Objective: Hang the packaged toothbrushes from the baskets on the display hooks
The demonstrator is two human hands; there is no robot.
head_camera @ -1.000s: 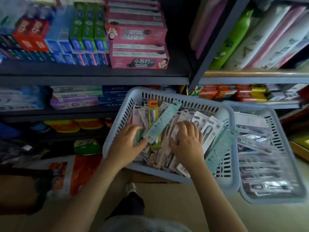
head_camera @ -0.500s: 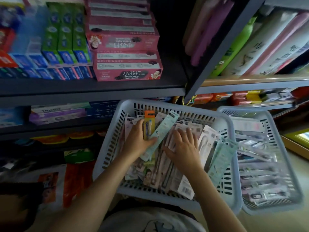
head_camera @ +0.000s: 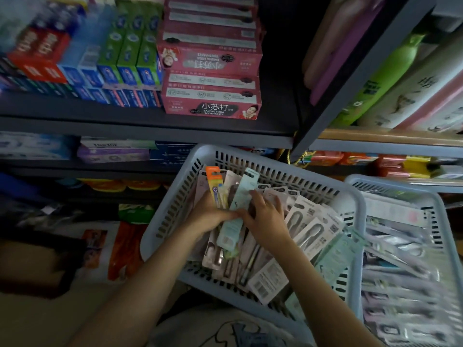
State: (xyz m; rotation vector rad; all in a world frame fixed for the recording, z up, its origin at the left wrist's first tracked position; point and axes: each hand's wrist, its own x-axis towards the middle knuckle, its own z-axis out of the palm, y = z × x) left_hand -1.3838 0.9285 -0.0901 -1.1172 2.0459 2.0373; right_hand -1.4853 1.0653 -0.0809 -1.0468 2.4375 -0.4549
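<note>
Two hands sort toothbrush packs in a slatted basket below stocked shelves.

At far left, dark shelves (head_camera: 140, 126) carry red, blue and green toothpaste boxes (head_camera: 120, 68), with a stack of pink baking-soda toothpaste cartons (head_camera: 211, 96) beside them. Lower down, the left hand (head_camera: 206, 216) reaches into the pale blue basket (head_camera: 175, 214), its fingers curled round a pale teal toothbrush pack (head_camera: 236, 211), with an orange-topped pack (head_camera: 215, 184) standing just above its knuckles. The right hand (head_camera: 266, 219) touches the same teal pack, fingers bent over it and the packs beneath; whether it truly grips cannot be told. More packaged toothbrushes (head_camera: 308, 226) lie heaped in that basket. To the right, touching it, a second basket (head_camera: 441, 221) holds further blurred packs.
</note>
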